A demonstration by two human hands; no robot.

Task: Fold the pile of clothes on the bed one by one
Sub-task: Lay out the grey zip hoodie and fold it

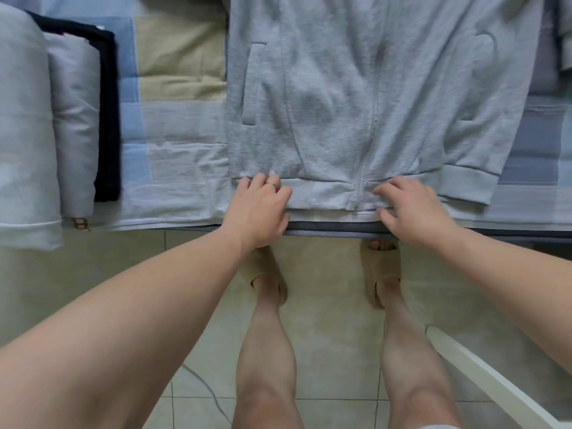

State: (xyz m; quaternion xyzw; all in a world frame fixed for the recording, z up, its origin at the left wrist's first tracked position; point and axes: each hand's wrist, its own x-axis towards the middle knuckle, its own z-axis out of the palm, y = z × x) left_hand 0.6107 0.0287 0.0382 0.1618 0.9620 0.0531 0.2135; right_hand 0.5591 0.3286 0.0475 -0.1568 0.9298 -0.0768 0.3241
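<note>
A light grey zip-up hoodie (356, 97) lies flat on the bed, front side up, its zipper running down the middle and its hem at the near bed edge. My left hand (260, 209) grips the hem band left of the zipper, fingers on top and thumb at the lower edge. My right hand (414, 209) grips the same band just right of the zipper pull (355, 209), fingers curled over the fabric. One cuffed sleeve (464, 184) lies along the hoodie's right side.
Folded pale grey pieces (31, 134) and a dark navy garment (108, 119) are stacked at the left on the patchwork sheet (176, 119). More fabric shows at the top right (565, 41). The mattress edge (325, 232) runs across; below it, tiled floor, my slippered feet, a white rail (495, 385).
</note>
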